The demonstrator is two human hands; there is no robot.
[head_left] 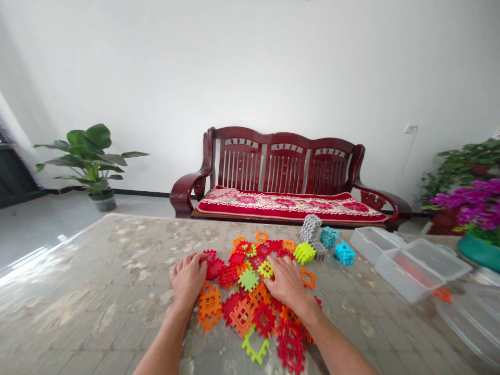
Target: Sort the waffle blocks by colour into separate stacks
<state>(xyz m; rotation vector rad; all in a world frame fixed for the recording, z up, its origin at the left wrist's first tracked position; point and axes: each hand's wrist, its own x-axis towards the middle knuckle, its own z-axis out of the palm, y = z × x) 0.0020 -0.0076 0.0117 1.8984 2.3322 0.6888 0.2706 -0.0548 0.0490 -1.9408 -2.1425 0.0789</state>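
Observation:
Flat interlocking plastic tiles in red, orange and lime green lie in a loose pile on the table. My left hand [188, 278] rests at the pile's left edge, fingers apart, its tips by a red tile [214, 269]. An orange window tile [210, 303] lies just below that hand. My right hand [287, 281] is over the right part of the pile, thumb and forefinger closed at the edge of a small lime-green window tile [266, 269]. A pale green solid tile [248, 280] lies beside it. The right hand hides some tiles beneath it.
Beyond the pile stand stacks of grey tiles [311, 228], lime-green tiles [304, 253], teal tiles [329, 237] and blue tiles [345, 252]. A clear plastic box [406, 273] is on the right. Behind the patterned table [128, 281] is a wooden bench [283, 161].

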